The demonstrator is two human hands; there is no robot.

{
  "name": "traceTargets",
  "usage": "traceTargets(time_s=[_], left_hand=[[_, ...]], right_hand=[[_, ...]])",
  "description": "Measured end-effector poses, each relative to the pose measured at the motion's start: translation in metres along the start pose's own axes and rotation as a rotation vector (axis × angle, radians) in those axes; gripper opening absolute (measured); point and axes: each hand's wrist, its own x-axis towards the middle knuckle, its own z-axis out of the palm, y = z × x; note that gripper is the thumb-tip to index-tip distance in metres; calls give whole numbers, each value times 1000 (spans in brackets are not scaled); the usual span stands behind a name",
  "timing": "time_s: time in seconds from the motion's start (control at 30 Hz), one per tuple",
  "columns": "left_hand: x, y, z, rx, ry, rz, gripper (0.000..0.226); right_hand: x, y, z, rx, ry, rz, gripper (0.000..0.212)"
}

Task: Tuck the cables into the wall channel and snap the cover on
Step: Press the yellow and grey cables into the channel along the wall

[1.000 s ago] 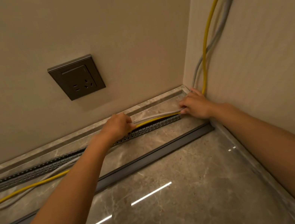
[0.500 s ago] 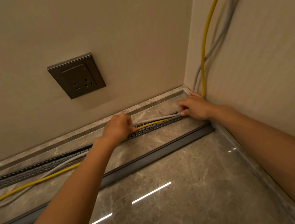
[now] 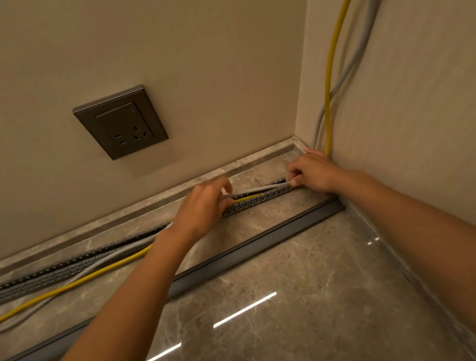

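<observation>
A slotted grey channel (image 3: 61,270) runs along the foot of the back wall into the right corner. My left hand (image 3: 200,207) and my right hand (image 3: 313,171) each pinch the grey cable (image 3: 259,189), stretched between them just above the channel's right end. The yellow cable (image 3: 59,290) lies on the floor at the left, passes under my left hand and shows low in the channel between my hands. Both cables climb the right wall from the corner. The long grey cover strip (image 3: 242,251) lies loose on the floor in front of the channel.
A dark socket plate (image 3: 120,123) sits on the back wall above the channel. A stone skirting ledge (image 3: 258,157) runs behind the channel. The glossy marble floor (image 3: 288,330) lies below my forearms, and the right wall (image 3: 441,112) stands close beside my right arm.
Both hands have stayed on the grey cable near the corner. My left fingers have lifted slightly, and the grey cable now sits a little higher above the channel.
</observation>
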Motion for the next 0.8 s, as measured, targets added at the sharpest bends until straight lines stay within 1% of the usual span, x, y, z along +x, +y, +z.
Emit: traceTargets(time_s=[0.1,0.23,0.3,0.37,0.47,0.6,0.67,0.8], left_hand=[[-2,2,8,124,48,28,16],[-3,6,10,280,16,34,17],[-2,9,8,275,21,-2,14],[0,15,6,224,26,-74,13],[4,21,3,161,-17,-200,23],[9,26,3,169,-61,-284,28],[12,27,0,192,-77,-337,33],[17,28,-7,219,-107,-409,42]], right_hand=[[-2,0,-1,-22,-22,17,13],[-4,0,-1,-37,-69,20,11],[-4,1,0,-52,-79,24,10],[-4,2,2,-59,-76,25,9],[-4,0,2,-71,-89,39,10],[0,-5,0,-118,-114,69,12],[2,-7,-1,-128,-113,85,14],[4,-13,-7,-179,-208,130,18]])
